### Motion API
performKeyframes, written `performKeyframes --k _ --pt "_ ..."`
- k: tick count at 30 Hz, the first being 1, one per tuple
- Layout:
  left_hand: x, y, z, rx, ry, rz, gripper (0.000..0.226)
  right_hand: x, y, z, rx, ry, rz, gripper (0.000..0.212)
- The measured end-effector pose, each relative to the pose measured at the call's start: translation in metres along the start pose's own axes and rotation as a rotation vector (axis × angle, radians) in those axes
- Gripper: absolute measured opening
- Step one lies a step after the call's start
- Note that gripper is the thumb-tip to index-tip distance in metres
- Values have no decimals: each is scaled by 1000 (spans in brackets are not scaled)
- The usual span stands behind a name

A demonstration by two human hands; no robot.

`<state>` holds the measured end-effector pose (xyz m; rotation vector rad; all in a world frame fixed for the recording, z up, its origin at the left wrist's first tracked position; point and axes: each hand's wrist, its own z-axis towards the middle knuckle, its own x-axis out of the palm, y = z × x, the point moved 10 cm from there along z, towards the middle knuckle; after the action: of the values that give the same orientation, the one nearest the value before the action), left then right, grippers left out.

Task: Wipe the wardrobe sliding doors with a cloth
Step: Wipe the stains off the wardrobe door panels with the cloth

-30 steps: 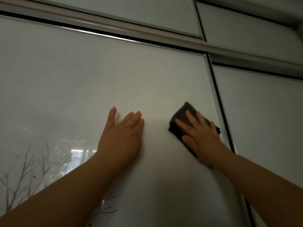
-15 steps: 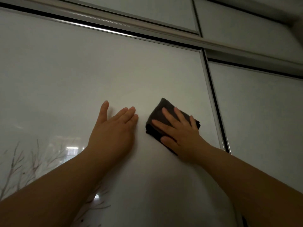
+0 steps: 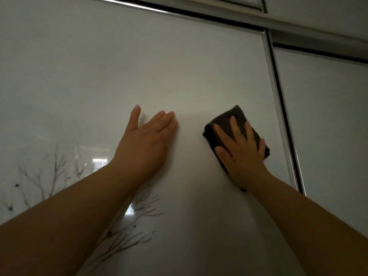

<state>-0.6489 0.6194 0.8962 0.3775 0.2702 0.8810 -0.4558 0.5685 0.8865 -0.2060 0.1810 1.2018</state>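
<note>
A glossy white sliding door [image 3: 139,66] with a printed bare-branch pattern fills the view. My left hand [image 3: 147,142] lies flat on it, fingers together, thumb apart, holding nothing. My right hand [image 3: 242,154] presses a folded dark grey cloth [image 3: 232,119] flat against the same door, fingers spread over it. The cloth shows above and left of the fingers, and a strip of it below the wrist. A second white sliding door [image 3: 328,120] stands to the right.
A metal frame strip [image 3: 278,100] with a dark gap runs down between the two doors, just right of the cloth. A metal top rail [image 3: 179,11] crosses above, with upper cabinet panels [image 3: 318,10] over it. Window light reflects in the lower door.
My right hand slid the cloth left toward the left hand half a second ago, and has now drawn it back right toward the frame strip. The left hand stays planted.
</note>
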Motion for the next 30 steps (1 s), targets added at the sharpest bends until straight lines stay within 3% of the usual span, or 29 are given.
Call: performKeyframes --k 7,10,17,19,25,30 --pt "-12 36 -19 -31 3 -53 66 5 75 12 56 63 41 50" --pt "-15 55 -33 -51 -6 -68 55 11 121 4 -56 41 28 49" --pt "-5 73 -67 2 103 -52 84 26 134 -64 -349 87 -32 49" --pt "-10 81 -76 11 93 -55 82 22 119 -63 -315 104 -45 49" --pt "-42 109 -88 -32 20 -81 80 9 127 15 83 79 34 48" --pt "-56 115 -84 -58 0 -120 64 12 219 41 -31 30 59 50"
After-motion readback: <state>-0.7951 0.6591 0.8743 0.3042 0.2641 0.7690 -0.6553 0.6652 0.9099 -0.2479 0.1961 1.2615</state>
